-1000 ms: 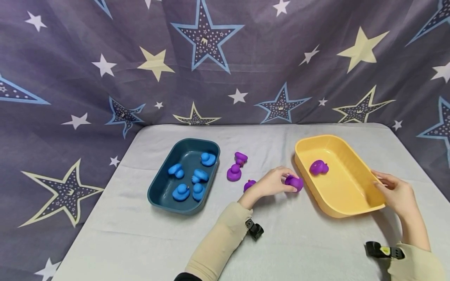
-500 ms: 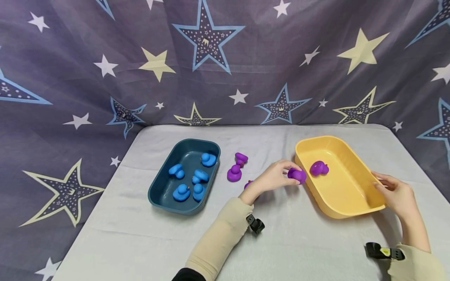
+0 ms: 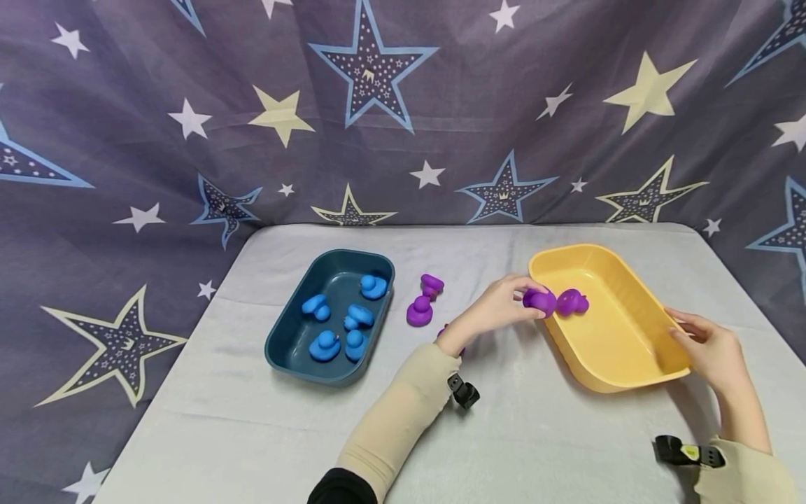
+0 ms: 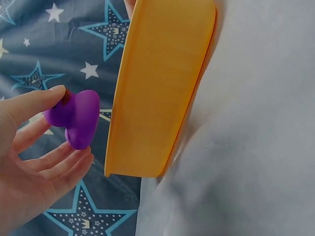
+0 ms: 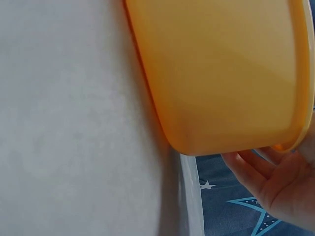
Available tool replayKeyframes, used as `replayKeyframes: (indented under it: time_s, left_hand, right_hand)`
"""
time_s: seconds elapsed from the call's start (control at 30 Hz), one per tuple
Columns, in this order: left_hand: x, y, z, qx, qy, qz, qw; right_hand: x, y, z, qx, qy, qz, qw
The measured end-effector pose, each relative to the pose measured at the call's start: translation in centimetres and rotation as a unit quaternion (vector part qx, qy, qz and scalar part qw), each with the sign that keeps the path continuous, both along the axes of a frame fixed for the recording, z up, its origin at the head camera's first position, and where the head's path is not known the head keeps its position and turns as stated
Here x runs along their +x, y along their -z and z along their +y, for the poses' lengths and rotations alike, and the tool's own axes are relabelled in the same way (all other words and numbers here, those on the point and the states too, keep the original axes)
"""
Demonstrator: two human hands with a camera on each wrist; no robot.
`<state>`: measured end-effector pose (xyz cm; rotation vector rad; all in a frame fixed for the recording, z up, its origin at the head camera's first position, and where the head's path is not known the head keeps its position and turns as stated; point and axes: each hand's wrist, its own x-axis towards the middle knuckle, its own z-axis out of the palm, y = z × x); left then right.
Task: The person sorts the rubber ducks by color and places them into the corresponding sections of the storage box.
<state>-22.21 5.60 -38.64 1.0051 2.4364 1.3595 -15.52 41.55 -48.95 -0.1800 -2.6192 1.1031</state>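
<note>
My left hand pinches a purple rubber duck between thumb and fingers, over the left rim of the yellow tray. In the left wrist view the duck is tipped on its side, level with the tray's upper edge. Inside the tray lies another purple duck, right beside the held one in the head view. At the tray's right side my right hand grips the rim. The right wrist view has its fingers under the rim, against the outer wall.
To the left stands a dark teal tray with several blue ducks. Between the trays, two purple ducks sit on the white cloth; another is mostly hidden behind my left wrist. A star-patterned curtain hangs behind the table.
My left hand has carried the purple duck right and slightly away from me, from beside the yellow tray to over its rim. The right hand and both trays have stayed put.
</note>
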Motion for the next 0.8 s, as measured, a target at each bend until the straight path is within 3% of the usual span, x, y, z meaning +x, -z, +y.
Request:
replayKeyframes:
  time_s: [0.27,0.8]
  left_hand:
    - [-0.8,-0.2,1.1,0.013,-0.002,-0.015,0.9998]
    - [-3.1,0.2,2.7,-0.001,-0.003,0.004,1.0]
  right_hand:
    - [0.0,0.0,0.0,-0.001,-0.001,0.005,1.0]
    - [0.1,-0.1,-0.2,-0.012,0.0,0.011,0.9999]
